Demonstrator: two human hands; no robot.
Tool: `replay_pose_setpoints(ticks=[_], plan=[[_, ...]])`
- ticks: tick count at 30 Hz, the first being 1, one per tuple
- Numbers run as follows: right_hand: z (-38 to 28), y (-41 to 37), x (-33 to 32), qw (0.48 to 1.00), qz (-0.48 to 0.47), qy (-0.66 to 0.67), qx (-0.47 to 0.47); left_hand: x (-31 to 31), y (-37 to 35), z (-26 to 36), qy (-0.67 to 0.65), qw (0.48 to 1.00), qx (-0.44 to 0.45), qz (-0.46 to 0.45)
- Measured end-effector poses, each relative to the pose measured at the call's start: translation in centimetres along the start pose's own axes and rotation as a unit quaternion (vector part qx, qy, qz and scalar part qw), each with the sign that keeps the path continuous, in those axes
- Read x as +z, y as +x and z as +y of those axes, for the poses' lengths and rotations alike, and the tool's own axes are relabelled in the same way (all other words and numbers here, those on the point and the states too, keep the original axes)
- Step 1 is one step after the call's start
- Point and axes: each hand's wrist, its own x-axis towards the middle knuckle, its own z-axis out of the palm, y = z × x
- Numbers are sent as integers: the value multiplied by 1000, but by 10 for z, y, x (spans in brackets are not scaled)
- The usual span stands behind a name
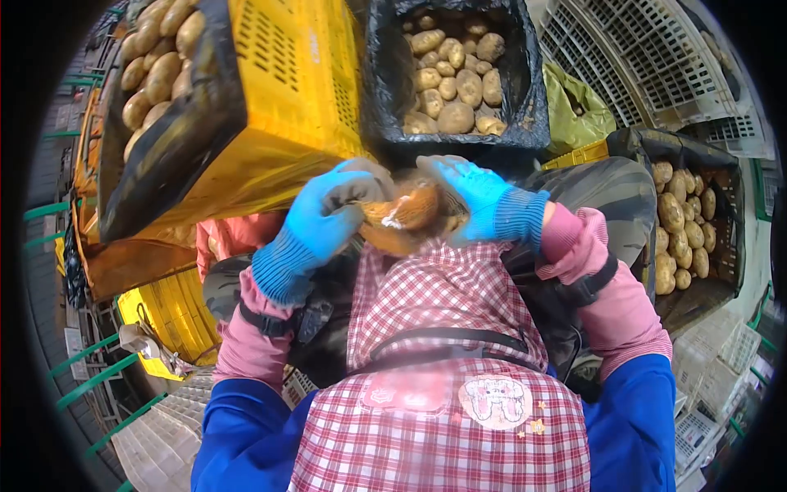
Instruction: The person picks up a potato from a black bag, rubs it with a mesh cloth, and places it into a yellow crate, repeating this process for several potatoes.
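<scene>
My left hand [332, 209], in a blue knit glove with a dirty grey palm, is closed around the left end of an orange-brown, potato-like thing [406, 209] with a whitish patch. Opposite it, my right hand [475, 193], gloved the same way, curls over the right side, its fingertips smeared by motion. A darker brownish shape lies under that palm, too blurred to name. Both hands are above my lap, in front of the red-and-white checked apron [447, 303].
A black-lined crate [377, 90] of potatoes stands straight ahead. At the left, a yellow crate [287, 107] has another dark-lined potato container beside it. More potatoes fill a lined crate [734, 262] at the right. Pale plastic crates [635, 61] and a green-yellow bag [578, 115] are beyond.
</scene>
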Motion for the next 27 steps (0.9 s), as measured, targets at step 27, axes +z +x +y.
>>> replay_pose_setpoints(ticks=[27], plan=[[-57,-22,-12,848,394,351,52,96,50,-4,-175,964,17,200]])
